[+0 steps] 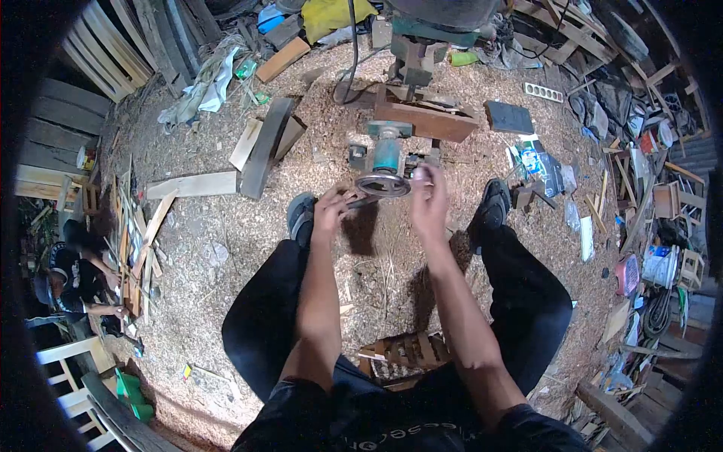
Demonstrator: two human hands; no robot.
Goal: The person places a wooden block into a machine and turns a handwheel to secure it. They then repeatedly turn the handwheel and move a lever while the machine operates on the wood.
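Observation:
A green vise-like machine (pixel 388 154) with a round metal handwheel (pixel 382 184) stands on the shavings in front of me. My left hand (pixel 330 212) is left of the handwheel, its fingers closed on the end of a dark bar (pixel 363 202). Just right of the wheel is my right hand (pixel 429 202), raised with thumb and fingers apart, close to the rim; whether it touches is unclear. Behind the machine lies a reddish-brown wooden board (pixel 437 122).
Grey planks (pixel 265 149) lie at the left. A power strip (pixel 543 93) and a dark flat block (pixel 508 117) lie at the right. Another person (pixel 71 275) crouches at far left. A slatted wooden piece (pixel 407 351) is between my legs.

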